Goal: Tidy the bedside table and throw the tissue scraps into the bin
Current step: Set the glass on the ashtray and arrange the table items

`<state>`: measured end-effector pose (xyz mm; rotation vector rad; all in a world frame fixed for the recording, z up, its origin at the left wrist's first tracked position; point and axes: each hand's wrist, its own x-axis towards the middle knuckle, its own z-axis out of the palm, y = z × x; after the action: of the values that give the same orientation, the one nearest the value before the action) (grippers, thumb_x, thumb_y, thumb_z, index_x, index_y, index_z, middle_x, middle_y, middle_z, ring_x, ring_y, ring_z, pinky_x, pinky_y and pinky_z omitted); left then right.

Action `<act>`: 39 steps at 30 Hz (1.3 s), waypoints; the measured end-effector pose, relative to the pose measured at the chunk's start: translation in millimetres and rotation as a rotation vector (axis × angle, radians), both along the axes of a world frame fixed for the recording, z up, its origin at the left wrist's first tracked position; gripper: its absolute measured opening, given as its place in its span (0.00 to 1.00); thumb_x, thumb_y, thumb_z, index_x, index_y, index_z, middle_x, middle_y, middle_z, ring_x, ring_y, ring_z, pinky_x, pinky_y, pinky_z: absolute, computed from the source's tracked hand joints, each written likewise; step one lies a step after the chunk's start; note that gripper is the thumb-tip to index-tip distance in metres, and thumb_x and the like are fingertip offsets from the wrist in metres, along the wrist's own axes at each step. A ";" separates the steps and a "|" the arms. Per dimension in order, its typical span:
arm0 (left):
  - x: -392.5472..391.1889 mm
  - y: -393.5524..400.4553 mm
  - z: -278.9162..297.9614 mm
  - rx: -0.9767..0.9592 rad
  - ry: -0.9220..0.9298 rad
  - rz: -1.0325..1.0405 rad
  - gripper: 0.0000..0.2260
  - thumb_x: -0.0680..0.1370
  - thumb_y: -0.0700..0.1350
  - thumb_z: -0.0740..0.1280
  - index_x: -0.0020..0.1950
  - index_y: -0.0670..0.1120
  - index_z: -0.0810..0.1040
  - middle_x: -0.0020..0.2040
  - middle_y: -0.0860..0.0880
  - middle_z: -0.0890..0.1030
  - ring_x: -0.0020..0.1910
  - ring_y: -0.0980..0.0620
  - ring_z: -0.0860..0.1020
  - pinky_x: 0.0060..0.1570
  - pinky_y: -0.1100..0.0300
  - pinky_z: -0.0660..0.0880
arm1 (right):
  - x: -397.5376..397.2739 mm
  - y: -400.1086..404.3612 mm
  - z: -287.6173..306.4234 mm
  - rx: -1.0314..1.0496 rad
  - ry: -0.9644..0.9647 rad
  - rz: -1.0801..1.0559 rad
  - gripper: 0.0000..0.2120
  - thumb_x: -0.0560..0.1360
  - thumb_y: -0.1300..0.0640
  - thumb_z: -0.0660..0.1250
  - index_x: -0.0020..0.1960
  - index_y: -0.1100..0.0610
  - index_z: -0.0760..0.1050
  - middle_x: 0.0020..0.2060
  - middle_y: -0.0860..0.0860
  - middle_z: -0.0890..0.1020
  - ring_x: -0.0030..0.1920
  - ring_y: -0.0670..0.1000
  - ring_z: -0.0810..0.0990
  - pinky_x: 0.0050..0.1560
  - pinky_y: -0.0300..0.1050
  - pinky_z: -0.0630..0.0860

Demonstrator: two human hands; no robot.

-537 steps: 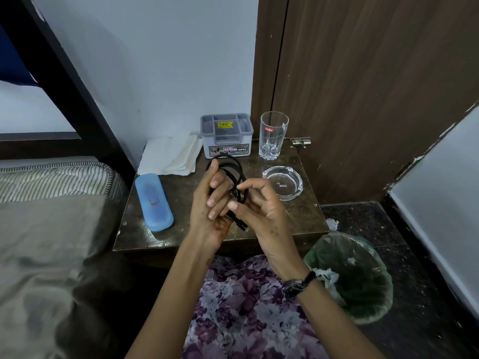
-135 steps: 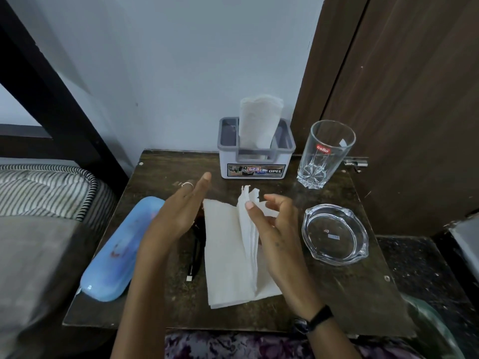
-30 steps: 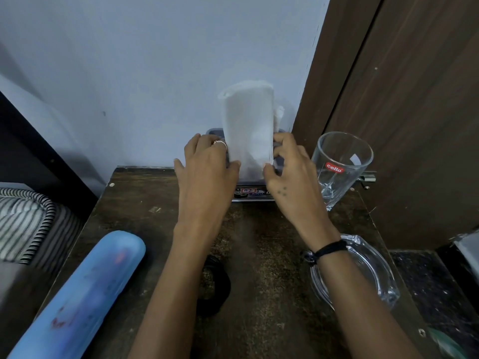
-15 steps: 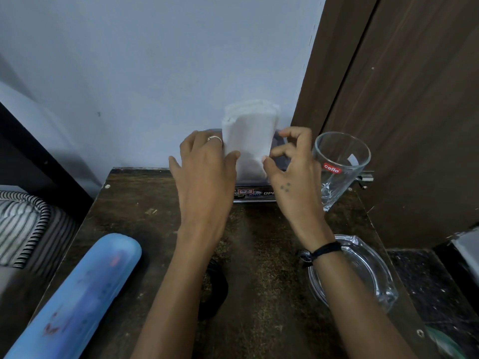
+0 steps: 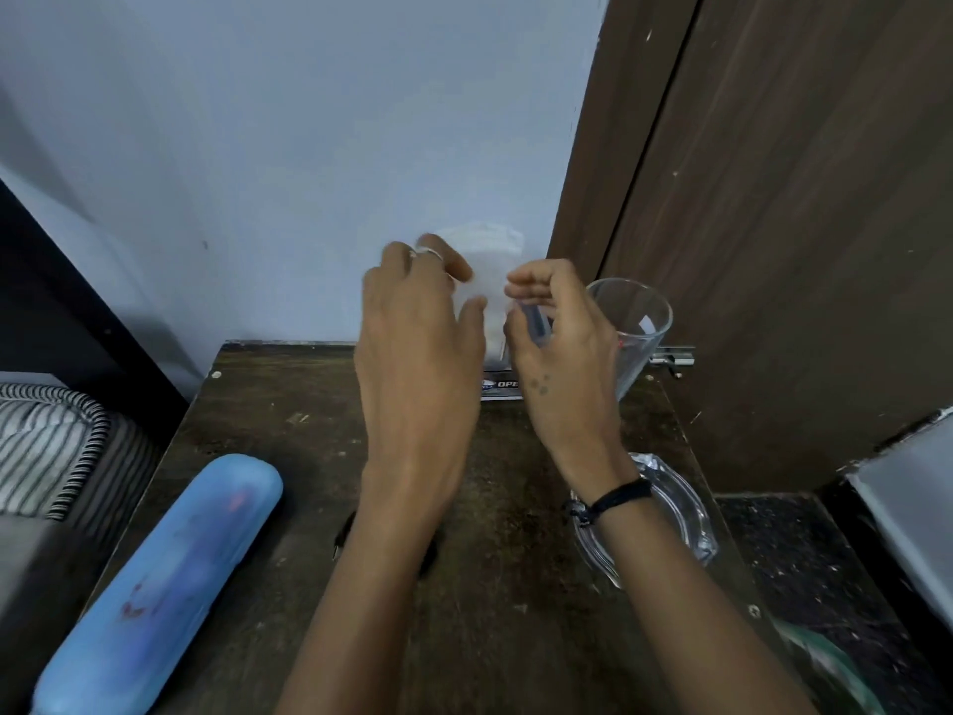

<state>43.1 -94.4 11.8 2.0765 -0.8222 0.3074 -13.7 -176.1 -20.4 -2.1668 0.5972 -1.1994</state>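
A folded white tissue stack stands upright in the grey holder at the back of the bedside table. My left hand is at the stack's left side, thumb against the paper and fingers loosely bent in front of it. My right hand is at the right side with its fingers loosely curled above the holder's rim. Neither hand grips anything that I can make out, and both are blurred. A green-lined bin shows at the bottom right, off the table.
A blue case lies at the table's left front. A black cable peeks out under my left forearm. A drinking glass stands right of the holder, a glass ashtray in front of it. A door is on the right, a bed on the left.
The tissue stack has sunk lower into the holder over the last second. Both hands have lifted slightly and loosened off its sides.
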 end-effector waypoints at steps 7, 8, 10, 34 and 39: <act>-51.3 -2.2 -18.2 0.099 0.260 -0.256 0.04 0.75 0.40 0.65 0.45 0.49 0.75 0.43 0.52 0.80 0.42 0.54 0.78 0.43 0.56 0.77 | -68.0 15.4 -9.5 0.088 0.112 -0.019 0.08 0.75 0.65 0.65 0.51 0.55 0.74 0.49 0.48 0.80 0.50 0.45 0.78 0.50 0.39 0.75; -55.2 -3.8 -25.0 0.109 0.286 -0.274 0.03 0.75 0.42 0.66 0.45 0.49 0.76 0.43 0.54 0.80 0.43 0.55 0.78 0.42 0.59 0.76 | -76.8 11.8 -11.5 0.123 0.114 -0.044 0.09 0.74 0.65 0.65 0.51 0.55 0.75 0.49 0.49 0.80 0.50 0.44 0.78 0.51 0.39 0.76; -63.0 -6.4 -37.1 0.089 0.368 -0.283 0.04 0.75 0.43 0.67 0.49 0.49 0.77 0.43 0.56 0.78 0.43 0.58 0.77 0.39 0.69 0.71 | -89.2 2.6 -14.7 0.204 0.091 -0.101 0.09 0.73 0.66 0.67 0.50 0.55 0.76 0.48 0.49 0.81 0.48 0.42 0.78 0.51 0.34 0.75; -48.0 -58.4 -67.0 -0.202 0.648 -0.505 0.19 0.77 0.41 0.63 0.66 0.52 0.64 0.57 0.58 0.74 0.53 0.69 0.73 0.50 0.76 0.71 | -79.0 -67.9 -48.5 0.688 -0.041 0.087 0.35 0.62 0.56 0.78 0.65 0.49 0.67 0.64 0.51 0.75 0.64 0.48 0.73 0.64 0.50 0.72; -54.5 -49.0 -49.0 -0.222 0.550 -0.463 0.19 0.74 0.44 0.69 0.61 0.55 0.68 0.52 0.62 0.76 0.51 0.65 0.76 0.49 0.70 0.73 | -92.9 -61.9 -34.7 0.620 -0.092 0.097 0.35 0.62 0.58 0.78 0.65 0.51 0.68 0.61 0.50 0.78 0.62 0.47 0.75 0.52 0.29 0.74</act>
<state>-11.4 -143.4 -37.2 1.5859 -0.8464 -0.3937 -106.6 -238.0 -55.0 -1.5903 0.7033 -0.9016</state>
